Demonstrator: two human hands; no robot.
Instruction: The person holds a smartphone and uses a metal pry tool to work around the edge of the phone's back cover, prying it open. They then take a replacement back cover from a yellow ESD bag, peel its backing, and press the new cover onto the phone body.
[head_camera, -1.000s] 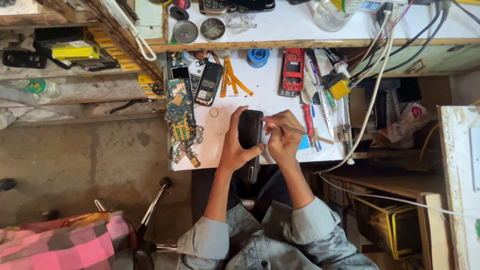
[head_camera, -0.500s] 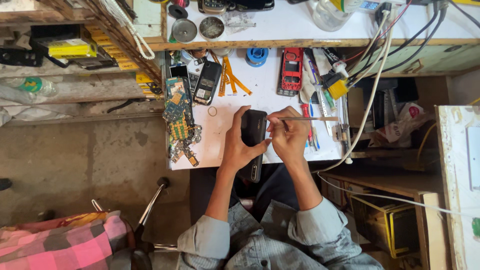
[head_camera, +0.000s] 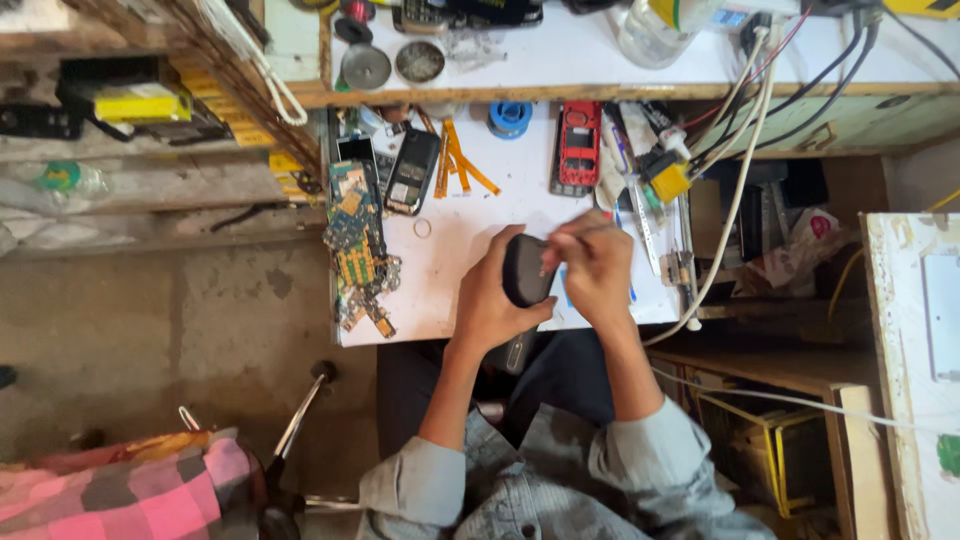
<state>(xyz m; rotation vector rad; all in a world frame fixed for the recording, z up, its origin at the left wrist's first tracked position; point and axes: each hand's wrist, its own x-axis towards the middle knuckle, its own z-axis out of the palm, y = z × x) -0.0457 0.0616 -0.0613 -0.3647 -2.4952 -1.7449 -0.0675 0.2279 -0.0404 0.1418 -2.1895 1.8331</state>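
The left hand (head_camera: 492, 300) grips a small, dark, rounded phone body (head_camera: 523, 270) from its left side, fingers wrapped closed around it, above the near edge of the white table (head_camera: 470, 215). The right hand (head_camera: 597, 268) rests against the phone body's right side, fingers pinched closed on a thin tool (head_camera: 597, 226) whose tip cannot be made out. A red phone housing (head_camera: 578, 145) lies near the table's far edge, and a pile of green circuit boards (head_camera: 357, 250) lies along its left edge.
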